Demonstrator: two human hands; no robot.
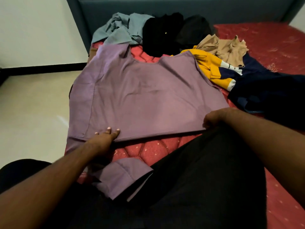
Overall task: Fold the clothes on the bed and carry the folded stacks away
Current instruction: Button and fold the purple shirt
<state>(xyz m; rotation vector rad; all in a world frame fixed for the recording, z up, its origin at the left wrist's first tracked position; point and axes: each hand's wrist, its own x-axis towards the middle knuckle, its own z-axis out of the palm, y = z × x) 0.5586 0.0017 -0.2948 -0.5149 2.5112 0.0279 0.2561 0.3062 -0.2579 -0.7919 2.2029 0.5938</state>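
Observation:
A purple top (140, 95) lies spread flat on the red quilted bed (148, 149), neckline toward the headboard. My left hand (105, 138) presses on its near hem at the left with straight fingers. My right hand (212, 119) grips the near right corner of the hem with curled fingers. A purple sleeve or folded purple piece (122, 176) lies close to me, partly over my black-clad legs. Unfolded clothes sit behind: a grey-blue garment (118, 28), black garments (165, 33), a beige one (226, 47), a yellow, white and navy one (214, 68) and a dark navy one (267, 95).
A dark blue padded headboard (181, 7) runs along the far side. The bed's left edge drops to a pale tiled floor (33, 104) beside a white wall with a black skirting. Bare red mattress (264, 35) shows at the far right.

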